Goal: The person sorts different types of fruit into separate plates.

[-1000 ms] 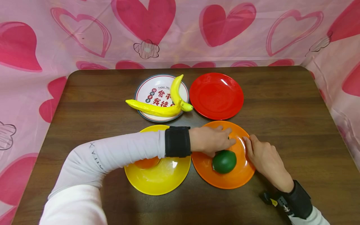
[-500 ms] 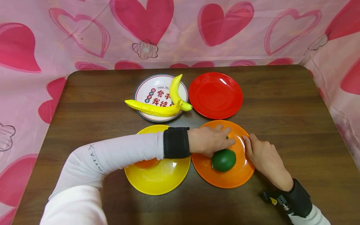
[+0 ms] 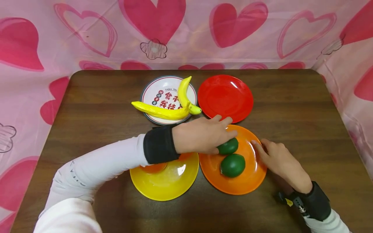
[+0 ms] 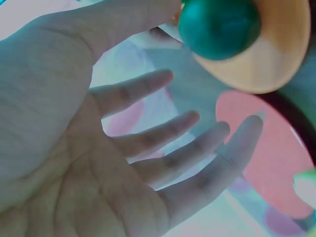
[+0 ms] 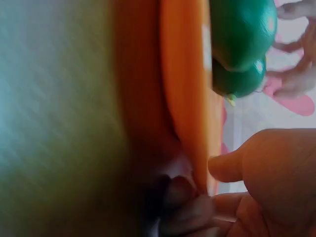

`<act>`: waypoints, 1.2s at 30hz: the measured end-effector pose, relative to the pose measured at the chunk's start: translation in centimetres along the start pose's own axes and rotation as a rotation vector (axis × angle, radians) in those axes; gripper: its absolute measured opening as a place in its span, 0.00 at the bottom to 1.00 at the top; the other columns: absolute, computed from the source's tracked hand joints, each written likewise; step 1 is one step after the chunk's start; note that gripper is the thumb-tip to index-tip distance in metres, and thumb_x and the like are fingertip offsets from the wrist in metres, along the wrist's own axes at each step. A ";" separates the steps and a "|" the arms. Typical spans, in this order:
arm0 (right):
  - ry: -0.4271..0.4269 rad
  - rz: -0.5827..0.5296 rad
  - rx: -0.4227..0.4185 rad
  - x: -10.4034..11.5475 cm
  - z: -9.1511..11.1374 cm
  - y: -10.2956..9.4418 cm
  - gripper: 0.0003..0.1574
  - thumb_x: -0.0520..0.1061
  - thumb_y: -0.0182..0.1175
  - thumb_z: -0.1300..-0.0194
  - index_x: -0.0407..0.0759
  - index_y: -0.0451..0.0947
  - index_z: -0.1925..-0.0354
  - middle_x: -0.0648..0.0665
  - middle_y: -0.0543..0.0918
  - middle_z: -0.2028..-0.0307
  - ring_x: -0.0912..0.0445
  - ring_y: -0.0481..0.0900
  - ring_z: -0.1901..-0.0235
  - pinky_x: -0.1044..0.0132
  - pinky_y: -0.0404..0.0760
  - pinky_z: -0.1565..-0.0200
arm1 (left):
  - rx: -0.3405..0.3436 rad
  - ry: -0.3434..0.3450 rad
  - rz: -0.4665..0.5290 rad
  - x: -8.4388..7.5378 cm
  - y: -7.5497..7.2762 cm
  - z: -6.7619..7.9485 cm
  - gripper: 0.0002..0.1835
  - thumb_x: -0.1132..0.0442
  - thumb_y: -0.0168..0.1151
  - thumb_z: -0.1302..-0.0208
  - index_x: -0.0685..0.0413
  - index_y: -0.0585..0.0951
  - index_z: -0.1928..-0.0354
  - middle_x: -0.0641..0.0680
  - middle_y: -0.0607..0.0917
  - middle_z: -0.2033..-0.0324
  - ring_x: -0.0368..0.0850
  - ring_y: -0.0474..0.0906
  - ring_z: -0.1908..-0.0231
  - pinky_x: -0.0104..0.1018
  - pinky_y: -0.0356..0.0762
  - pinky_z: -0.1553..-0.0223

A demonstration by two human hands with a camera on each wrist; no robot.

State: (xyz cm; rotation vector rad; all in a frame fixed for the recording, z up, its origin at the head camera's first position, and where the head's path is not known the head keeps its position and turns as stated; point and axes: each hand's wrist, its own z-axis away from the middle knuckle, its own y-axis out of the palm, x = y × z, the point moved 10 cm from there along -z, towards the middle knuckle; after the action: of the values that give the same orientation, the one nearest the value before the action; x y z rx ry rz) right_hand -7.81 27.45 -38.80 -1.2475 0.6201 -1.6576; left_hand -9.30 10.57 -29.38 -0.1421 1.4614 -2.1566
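Observation:
Two green limes, the nearer lime (image 3: 232, 165) and the farther lime (image 3: 230, 147), lie side by side on the orange plate (image 3: 244, 184). My left hand (image 3: 201, 134) is over the plate's far left part, partly covering the farther lime. In the left wrist view its fingers (image 4: 192, 180) are spread and hold nothing, with a lime (image 4: 219, 29) beyond the thumb. My right hand (image 3: 284, 166) pinches the plate's right rim, the thumb (image 5: 229, 168) on top and the fingers underneath in the right wrist view.
A yellow plate (image 3: 164, 189) bearing an orange rounded thing (image 3: 155, 168) sits partly under the left forearm. Behind are a red plate (image 3: 225, 97) and a white printed plate (image 3: 154, 89) with two bananas (image 3: 161, 112). A heart-patterned cloth (image 3: 192, 32) hangs beyond the brown table (image 3: 306, 106).
My left hand has risen and moved left and away from me, uncovering more of the farther lime, which stays on the orange plate. My right hand keeps its place on the rim.

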 end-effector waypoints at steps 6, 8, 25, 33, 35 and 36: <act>-0.013 0.017 -0.043 0.4 -2.0 -2.8 0.37 0.71 0.39 0.30 0.40 0.71 0.57 0.46 0.71 0.78 0.52 0.69 0.78 0.59 0.70 0.76 | -0.119 -0.039 0.041 2.4 -1.0 3.9 0.31 0.45 0.60 0.36 0.45 0.69 0.34 0.53 0.72 0.43 0.46 0.70 0.51 0.33 0.76 0.56; -0.031 0.013 -0.077 0.8 -3.2 -4.0 0.36 0.71 0.41 0.30 0.41 0.70 0.55 0.45 0.72 0.76 0.51 0.70 0.77 0.59 0.70 0.76 | -0.146 -0.072 0.067 3.5 -0.9 5.3 0.29 0.46 0.60 0.36 0.46 0.71 0.35 0.52 0.73 0.47 0.45 0.70 0.53 0.32 0.75 0.57; 0.033 -0.058 -0.038 1.1 -14.8 -6.7 0.51 0.79 0.40 0.37 0.34 0.62 0.45 0.38 0.77 0.70 0.47 0.77 0.72 0.56 0.75 0.67 | -0.433 -0.351 0.157 12.8 2.2 12.2 0.26 0.49 0.63 0.37 0.55 0.77 0.41 0.59 0.78 0.54 0.52 0.74 0.59 0.43 0.77 0.52; 0.023 0.004 -0.016 1.3 -16.2 -6.4 0.44 0.73 0.38 0.32 0.35 0.65 0.49 0.38 0.76 0.73 0.46 0.74 0.75 0.59 0.73 0.71 | -0.476 -0.409 0.138 15.2 3.3 11.9 0.31 0.46 0.64 0.41 0.52 0.75 0.38 0.60 0.76 0.47 0.56 0.69 0.48 0.54 0.68 0.45; 0.021 0.006 -0.023 1.3 -16.2 -6.5 0.44 0.74 0.37 0.32 0.35 0.65 0.49 0.38 0.76 0.73 0.47 0.74 0.75 0.58 0.73 0.71 | -0.474 -0.400 0.140 15.4 3.4 11.4 0.33 0.45 0.64 0.41 0.52 0.74 0.37 0.60 0.75 0.44 0.57 0.68 0.46 0.55 0.67 0.42; 0.020 0.007 -0.025 1.4 -16.1 -6.5 0.45 0.74 0.37 0.32 0.35 0.65 0.49 0.38 0.76 0.73 0.47 0.74 0.74 0.58 0.73 0.71 | -0.469 -0.393 0.140 15.5 3.5 11.2 0.34 0.44 0.64 0.42 0.51 0.73 0.36 0.60 0.74 0.43 0.57 0.68 0.45 0.55 0.66 0.41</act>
State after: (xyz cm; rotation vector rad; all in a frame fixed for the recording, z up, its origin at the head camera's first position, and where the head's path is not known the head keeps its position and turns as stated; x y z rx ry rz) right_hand -25.25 26.82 -38.52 -1.2467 0.6584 -1.6633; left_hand -17.17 -7.07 -30.99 -0.5768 1.6481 -1.5333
